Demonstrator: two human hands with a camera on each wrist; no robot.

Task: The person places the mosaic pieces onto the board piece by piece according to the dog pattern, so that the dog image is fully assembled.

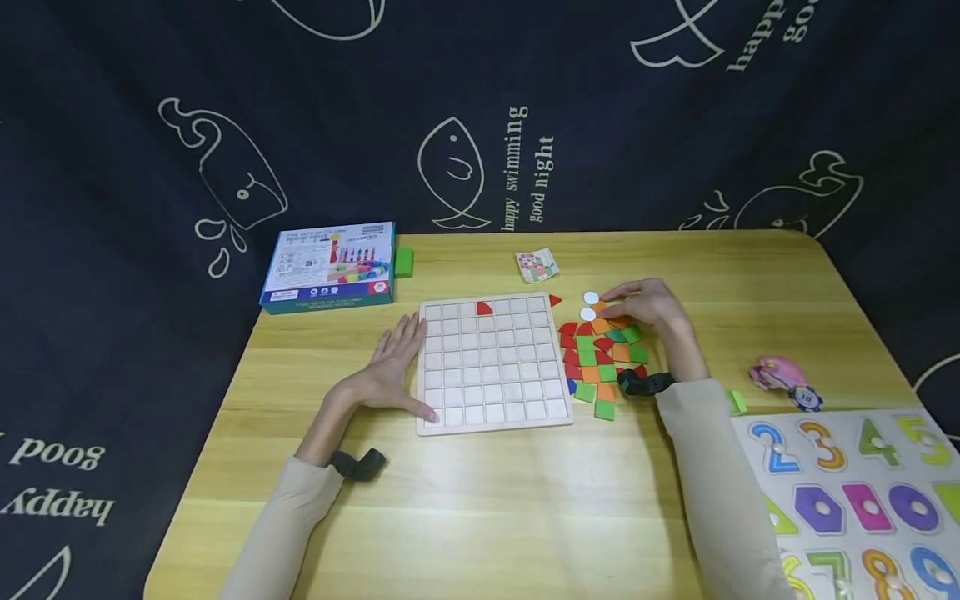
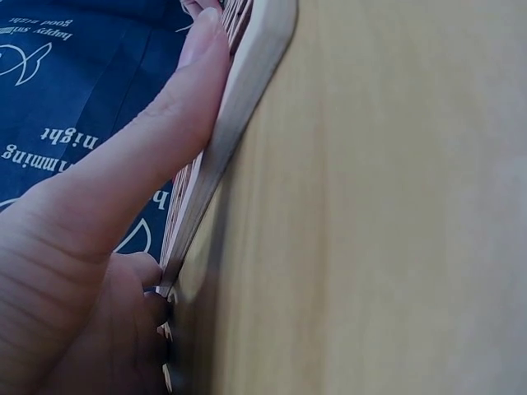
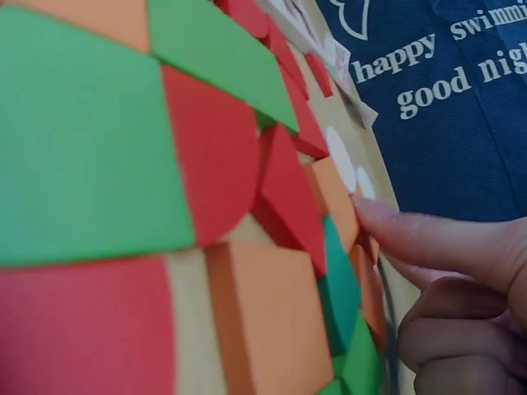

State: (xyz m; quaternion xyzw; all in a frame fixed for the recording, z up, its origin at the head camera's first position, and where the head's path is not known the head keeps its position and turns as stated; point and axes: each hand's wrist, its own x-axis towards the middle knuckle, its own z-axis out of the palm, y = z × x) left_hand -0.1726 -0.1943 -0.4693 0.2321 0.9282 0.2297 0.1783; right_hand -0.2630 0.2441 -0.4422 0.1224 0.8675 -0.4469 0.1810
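A pale wooden grid board (image 1: pixel 490 362) lies on the table, with one red quarter-circle piece (image 1: pixel 485 308) in a cell of its far row. My left hand (image 1: pixel 386 371) rests along the board's left side, its fingers outstretched and the thumb (image 2: pixel 169 123) over the near left corner. To the board's right lies a cluster of red, green and orange blocks (image 1: pixel 587 357). My right hand (image 1: pixel 648 302) is at the far end of that cluster, thumb and index finger beside an orange block (image 1: pixel 598 307) and two white discs (image 1: pixel 591 297). Whether they pinch that block is unclear.
A boxed toy set (image 1: pixel 330 267) lies at the back left, beside a green block (image 1: pixel 403 262). Behind the board is a small picture card (image 1: pixel 537 265). A pink toy (image 1: pixel 778 372) and a number puzzle board (image 1: pixel 847 500) lie at the right.
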